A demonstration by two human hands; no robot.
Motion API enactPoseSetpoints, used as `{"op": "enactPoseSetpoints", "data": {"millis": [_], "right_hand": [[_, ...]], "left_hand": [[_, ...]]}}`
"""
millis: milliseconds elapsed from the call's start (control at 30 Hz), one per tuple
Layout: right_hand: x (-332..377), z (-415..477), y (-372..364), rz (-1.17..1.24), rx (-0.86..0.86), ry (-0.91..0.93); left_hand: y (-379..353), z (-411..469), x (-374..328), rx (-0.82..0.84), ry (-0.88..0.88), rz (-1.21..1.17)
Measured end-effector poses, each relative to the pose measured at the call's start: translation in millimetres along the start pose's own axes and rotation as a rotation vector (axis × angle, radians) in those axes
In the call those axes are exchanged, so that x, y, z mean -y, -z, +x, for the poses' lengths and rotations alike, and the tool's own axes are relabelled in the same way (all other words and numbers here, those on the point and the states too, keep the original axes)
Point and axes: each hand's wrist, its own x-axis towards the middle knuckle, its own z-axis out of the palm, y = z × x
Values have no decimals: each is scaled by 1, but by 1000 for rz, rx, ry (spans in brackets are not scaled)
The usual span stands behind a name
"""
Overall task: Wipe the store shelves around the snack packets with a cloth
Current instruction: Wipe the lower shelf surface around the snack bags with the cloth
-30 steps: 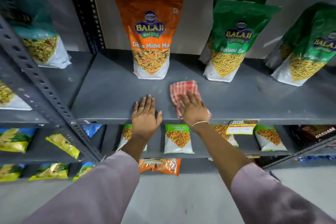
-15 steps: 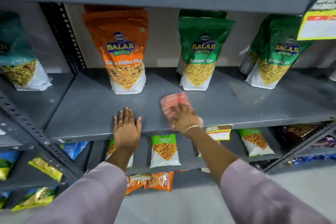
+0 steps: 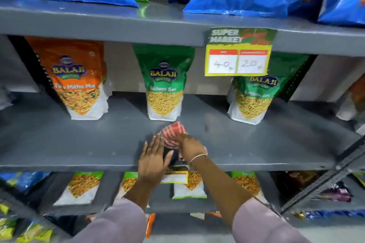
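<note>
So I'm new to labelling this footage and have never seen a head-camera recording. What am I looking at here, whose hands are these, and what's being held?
There is no machine here: a person wears a wide-angle camera on the head, looking forward and down, so you see their own two arms in pale sleeves. They face a grey metal shelf in a shop. On it stand an orange snack packet and two green snack packets, apart from each other. The right hand grips a bunched red-and-white checked cloth on the shelf, just in front of the middle packet. The left hand lies open at the shelf's front edge, beside the cloth. A yellow price tag hangs from the shelf above.
</note>
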Motion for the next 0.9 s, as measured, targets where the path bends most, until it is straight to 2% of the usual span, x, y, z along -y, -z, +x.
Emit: {"op": "enactPoseSetpoints", "data": {"millis": [67, 133, 167, 233, 333, 500, 633, 767, 900], "right_hand": [[-14, 0, 20, 152, -131, -49], [-42, 3, 35, 239, -288, -251], [-57, 3, 39, 213, -314, -350], [-76, -2, 38, 45, -217, -437], [-84, 8, 26, -94, -204, -418], [-75, 47, 19, -99, -259, -428], [-71, 80, 20, -126, -264, -420], [-70, 113, 31, -74, -262, -432], [-69, 145, 42, 54, -298, -465]], "left_hand": [[-3, 1, -6, -3, 6, 9], [-4, 4, -8, -3, 22, 12], [-4, 5, -8, 4, 40, 19], [-6, 6, -8, -13, 42, 44], [-7, 5, -7, 7, 36, 42], [-9, 6, -5, -63, 5, 46], [-12, 7, -4, -22, -12, 34], [-14, 8, -1, -9, 3, 15], [-15, 8, -2, -66, -1, 5]]}}
